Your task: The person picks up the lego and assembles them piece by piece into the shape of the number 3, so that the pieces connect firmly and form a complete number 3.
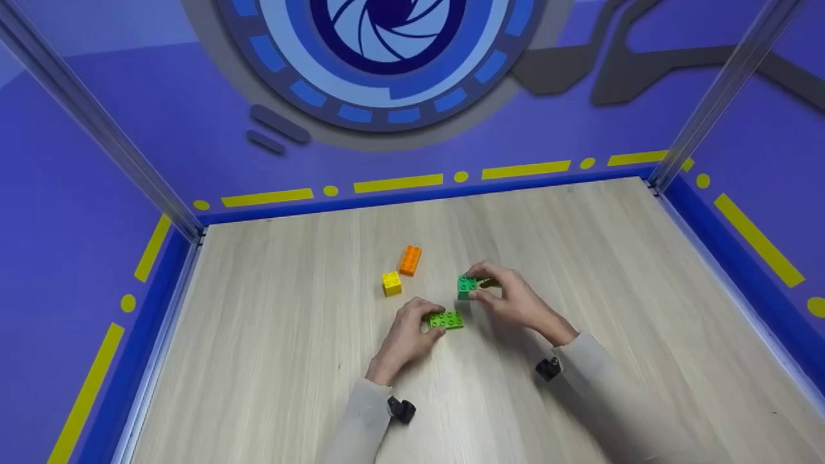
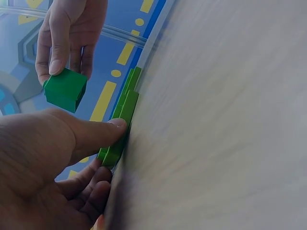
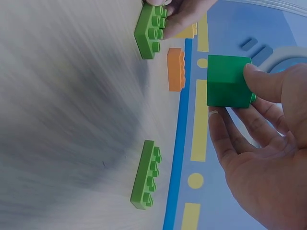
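Note:
My left hand pinches a flat light green toy brick by its left end, low over the table. Thumb and fingers lie on opposite sides of it. Just up and to the right, my right hand grips a taller dark green toy brick between thumb and fingertips. In the right wrist view this dark green brick is raised off the tabletop, studs turned toward the palm side. A second flat light green brick lies on the table, mostly hidden behind my right hand in the head view.
Beyond my left hand a yellow brick stands on the wooden table, close to a flat orange brick. Blue printed panels wall the table at the back and both sides, with metal posts at the corners.

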